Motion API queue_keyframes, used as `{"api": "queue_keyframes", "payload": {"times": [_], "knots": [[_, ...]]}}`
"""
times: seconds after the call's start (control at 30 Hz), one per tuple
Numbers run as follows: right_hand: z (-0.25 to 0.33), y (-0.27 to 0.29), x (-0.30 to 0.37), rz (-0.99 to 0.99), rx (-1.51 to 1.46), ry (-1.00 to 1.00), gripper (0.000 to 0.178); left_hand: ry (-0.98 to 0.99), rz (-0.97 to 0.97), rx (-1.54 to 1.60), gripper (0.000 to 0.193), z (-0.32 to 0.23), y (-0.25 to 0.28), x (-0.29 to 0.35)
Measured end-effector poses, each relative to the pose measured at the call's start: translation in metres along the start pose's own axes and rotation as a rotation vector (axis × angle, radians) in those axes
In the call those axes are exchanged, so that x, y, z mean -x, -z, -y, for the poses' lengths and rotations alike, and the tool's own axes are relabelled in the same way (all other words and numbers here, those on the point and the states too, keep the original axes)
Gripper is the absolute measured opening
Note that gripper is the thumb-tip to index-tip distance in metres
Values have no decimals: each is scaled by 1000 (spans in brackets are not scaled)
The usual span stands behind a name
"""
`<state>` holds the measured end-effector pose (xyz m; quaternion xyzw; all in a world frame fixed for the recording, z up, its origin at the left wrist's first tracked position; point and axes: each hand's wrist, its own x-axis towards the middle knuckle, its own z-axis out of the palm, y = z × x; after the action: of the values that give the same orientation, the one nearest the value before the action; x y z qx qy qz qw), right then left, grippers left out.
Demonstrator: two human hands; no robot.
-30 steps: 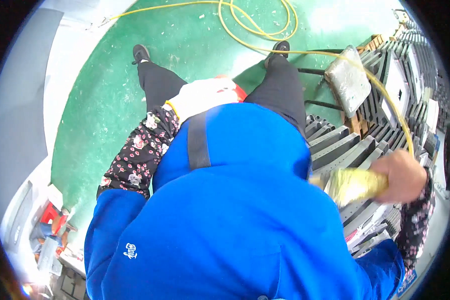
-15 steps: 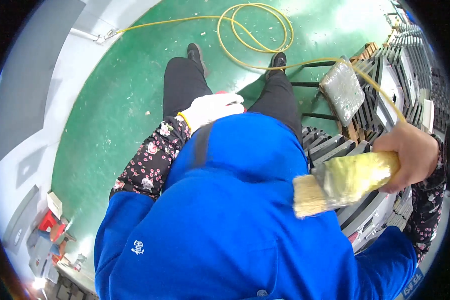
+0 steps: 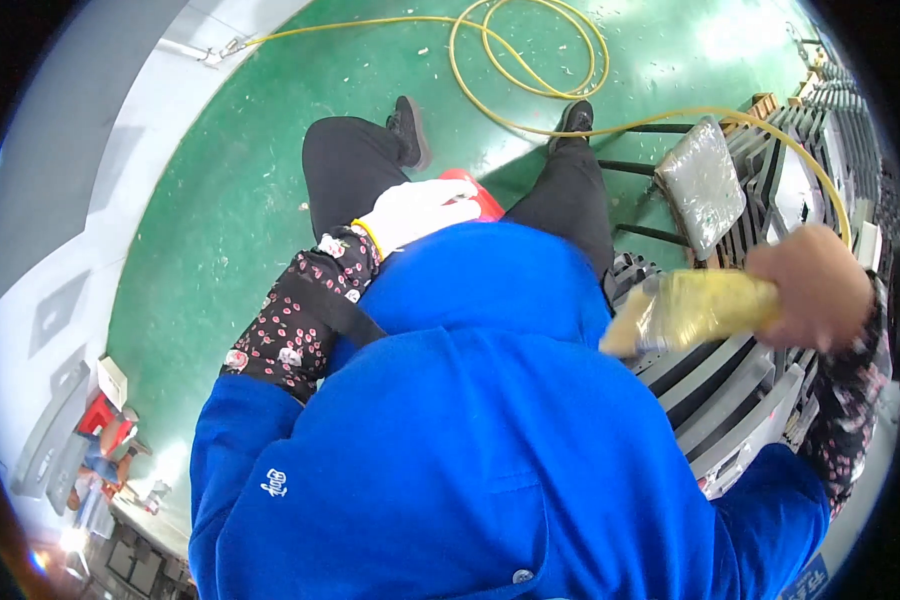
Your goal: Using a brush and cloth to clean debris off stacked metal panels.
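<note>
My bare right hand (image 3: pixel 816 290) is closed around a bristle brush (image 3: pixel 705 310) at the right, in front of my blue top. The brush has a thick yellow, plastic-wrapped handle, and its pale bristles point left, blurred by motion. A yellow hose (image 3: pixel 815 165) runs down behind this hand, and its end there is hidden. My left hand (image 3: pixel 422 212), in a white glove with a yellow cuff, lies at my lap with its fingers stretched out to the right. Beside and partly under those fingers a red object (image 3: pixel 488 203) shows between my legs; its kind is hidden.
Coils of the hose lie on the green floor (image 3: pixel 240 170) ahead, among small scraps. At right stands a plastic-wrapped seat (image 3: pixel 705 185) on dark legs, near rows of stacked grey panels (image 3: pixel 730 400). A person (image 3: pixel 105 455) is far off at lower left, beyond the white wall (image 3: pixel 70 260).
The brush has swung from a downward tilt to nearly level, its bristles rising slightly. My left hand has barely shifted, and more of the red object shows. The whole view has turned a little.
</note>
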<state>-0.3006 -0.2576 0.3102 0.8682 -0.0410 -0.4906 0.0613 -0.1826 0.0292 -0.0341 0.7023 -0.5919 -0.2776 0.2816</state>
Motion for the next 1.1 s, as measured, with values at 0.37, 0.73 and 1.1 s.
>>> {"api": "queue_keyframes", "payload": {"times": [0.37,0.73,1.1], "knots": [[-19,-10,18,193,-647,319,32,340,61,212,33,-14,10,-2],[-46,-54,48,167,-679,196,31,226,58,125,34,3,3,0],[11,-35,2,-524,-576,495,25,451,54,324,45,5,-2,-1]]}}
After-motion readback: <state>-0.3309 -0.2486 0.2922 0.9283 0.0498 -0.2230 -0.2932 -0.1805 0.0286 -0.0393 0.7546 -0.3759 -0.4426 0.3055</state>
